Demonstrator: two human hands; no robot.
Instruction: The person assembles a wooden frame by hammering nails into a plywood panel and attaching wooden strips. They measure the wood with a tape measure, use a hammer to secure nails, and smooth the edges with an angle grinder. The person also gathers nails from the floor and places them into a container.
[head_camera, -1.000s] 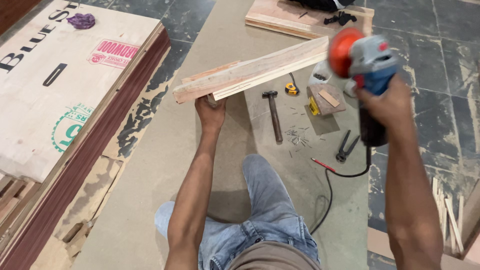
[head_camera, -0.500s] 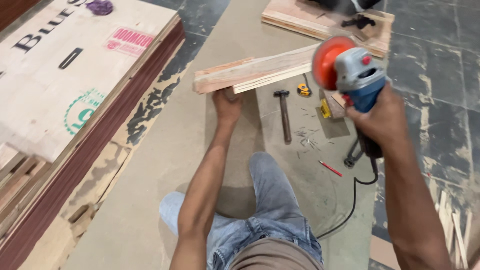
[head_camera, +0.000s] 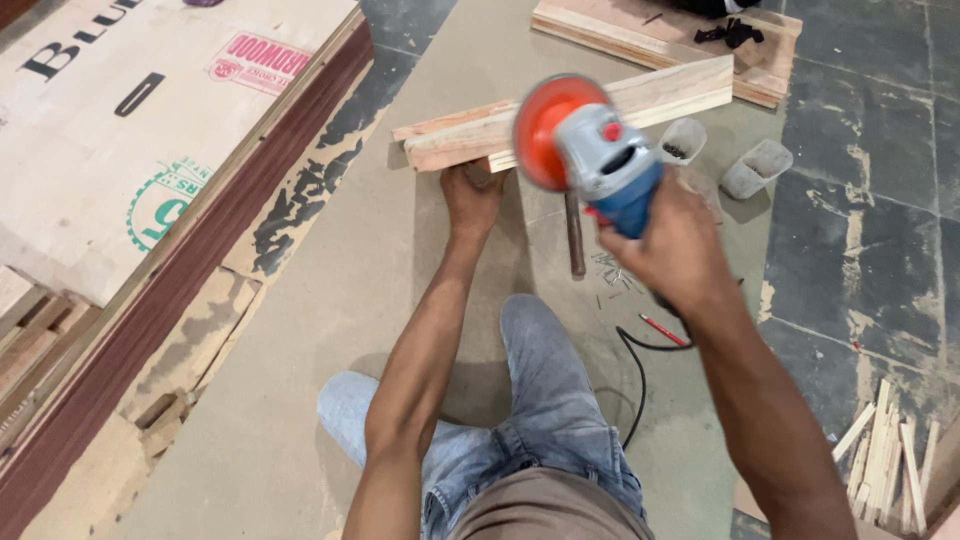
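Note:
My left hand (head_camera: 472, 193) grips the underside of a long pale wooden plank piece (head_camera: 640, 98) and holds it up off the floor, roughly level. My right hand (head_camera: 668, 242) is wrapped around the body of a blue and grey angle grinder (head_camera: 612, 170) with an orange disc (head_camera: 545, 130). The disc is raised close in front of the plank, near its left half; whether it touches the wood I cannot tell. The grinder's black cord (head_camera: 636, 385) trails down to the floor beside my knee.
A hammer (head_camera: 574, 238), a red pencil (head_camera: 662, 330) and loose nails lie on the brown board floor sheet (head_camera: 330, 300). Two small plastic cups (head_camera: 758, 168) stand at the right. A plywood stack (head_camera: 120, 150) fills the left. A wooden frame (head_camera: 650, 35) lies at the back, wood offcuts (head_camera: 885, 465) at the lower right.
My right hand has swung the grinder leftward, from the plank's right end toward its middle. The view has shifted, so the plank and left hand appear nearer the centre.

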